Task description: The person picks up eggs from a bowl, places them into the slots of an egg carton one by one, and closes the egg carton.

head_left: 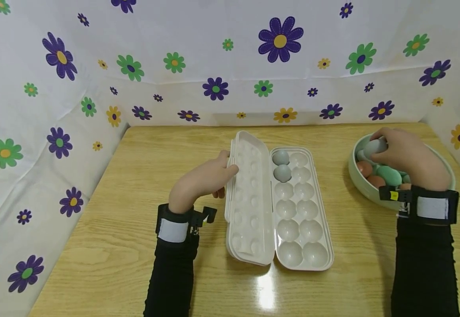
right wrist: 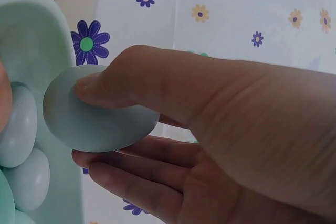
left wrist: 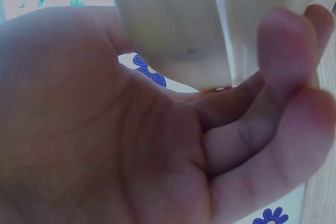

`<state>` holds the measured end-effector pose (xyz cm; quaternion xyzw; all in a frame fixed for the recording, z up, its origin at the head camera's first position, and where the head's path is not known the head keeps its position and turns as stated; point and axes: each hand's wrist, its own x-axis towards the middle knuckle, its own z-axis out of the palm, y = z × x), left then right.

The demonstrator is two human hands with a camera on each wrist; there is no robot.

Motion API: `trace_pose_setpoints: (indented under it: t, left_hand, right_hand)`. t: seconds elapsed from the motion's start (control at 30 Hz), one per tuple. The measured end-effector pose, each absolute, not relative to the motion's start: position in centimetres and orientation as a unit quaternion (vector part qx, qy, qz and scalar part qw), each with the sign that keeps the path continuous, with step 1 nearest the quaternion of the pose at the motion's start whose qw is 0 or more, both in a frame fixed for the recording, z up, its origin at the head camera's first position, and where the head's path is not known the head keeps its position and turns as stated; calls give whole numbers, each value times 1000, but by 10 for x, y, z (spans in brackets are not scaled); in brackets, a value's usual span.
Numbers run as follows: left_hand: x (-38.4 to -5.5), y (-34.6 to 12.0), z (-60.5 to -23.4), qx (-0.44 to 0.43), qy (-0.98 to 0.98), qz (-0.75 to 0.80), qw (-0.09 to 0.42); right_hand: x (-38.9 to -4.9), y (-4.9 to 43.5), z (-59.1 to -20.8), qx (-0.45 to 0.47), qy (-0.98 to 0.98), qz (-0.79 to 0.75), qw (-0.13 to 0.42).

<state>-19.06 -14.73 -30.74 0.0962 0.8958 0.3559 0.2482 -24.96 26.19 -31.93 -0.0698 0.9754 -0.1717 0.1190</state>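
A white plastic egg box (head_left: 310, 259) stands unfolded on the table, its lid (head_left: 249, 185) tilted up at the left. My left hand (head_left: 202, 178) holds the lid's left edge, thumb over the rim and fingers behind it. Two pale blue-grey eggs (head_left: 282, 173) sit in the two far cups of the left column; the other cups show bare. Over a light green bowl (head_left: 366, 187) at the right, my right hand (head_left: 416, 154) pinches a pale blue-grey egg (right wrist: 100, 114) between thumb and fingers. Beneath it lie brown eggs (head_left: 364, 168) and a green egg (head_left: 389, 175).
Around these is a wooden table (head_left: 134, 211) that ends at a white cloth (head_left: 245, 101) with printed flowers, behind and on both sides. Each wrist wears a black strap, the right strap (head_left: 451, 207) close to the bowl's near rim.
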Motion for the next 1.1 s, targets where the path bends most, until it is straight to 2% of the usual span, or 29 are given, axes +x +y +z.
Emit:
trace_pose_setpoints:
  t: [0.33,0.67,1.1]
  left_hand:
    - [-191,-147,-310,98,891,366,249]
    - [-189,-147,-307,102,891,369,245]
    - [-191,-147,-310,101,892,366,245]
  right_hand:
    - [-247,254,-318,-77,977,-175,95]
    - [-247,242,-314,-74,972,-191,114]
    - [-248,217,-315,-100,970,-188,114]
